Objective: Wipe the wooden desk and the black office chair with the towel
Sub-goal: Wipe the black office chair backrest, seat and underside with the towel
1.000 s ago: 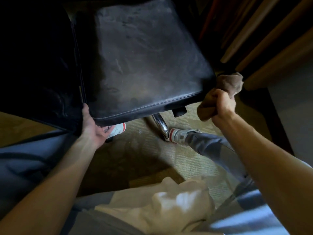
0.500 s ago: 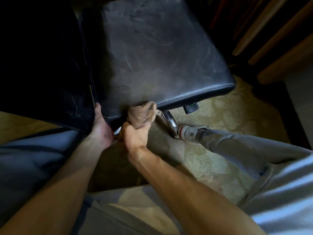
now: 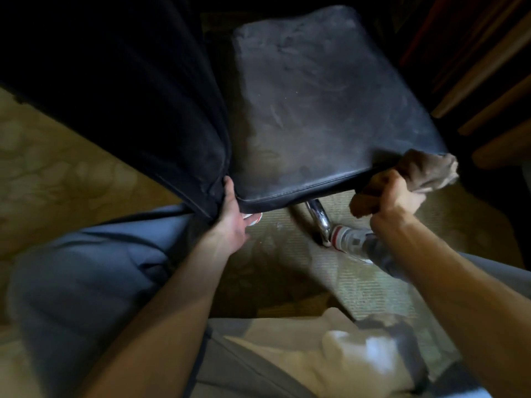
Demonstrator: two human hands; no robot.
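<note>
The black office chair's seat [image 3: 321, 110] fills the upper middle, dusty and streaked, with its dark backrest [image 3: 120, 90] to the left. My left hand [image 3: 231, 216] grips the seat's near left corner, where seat and backrest meet; its fingers are hidden under the edge. My right hand [image 3: 393, 196] holds a bunched brown towel [image 3: 425, 172] against the seat's near right corner and side edge. The wooden desk is not clearly in view.
A chrome chair leg [image 3: 319, 222] runs down under the seat to the patterned carpet [image 3: 57, 179]. My white and red shoes [image 3: 344, 239] and grey trouser legs lie beside it. Wooden slats [image 3: 488, 90] stand at the right.
My right hand has swept the towel along the seat's near edge from beside my left hand to the right corner. My left hand has kept its hold. The view has shifted.
</note>
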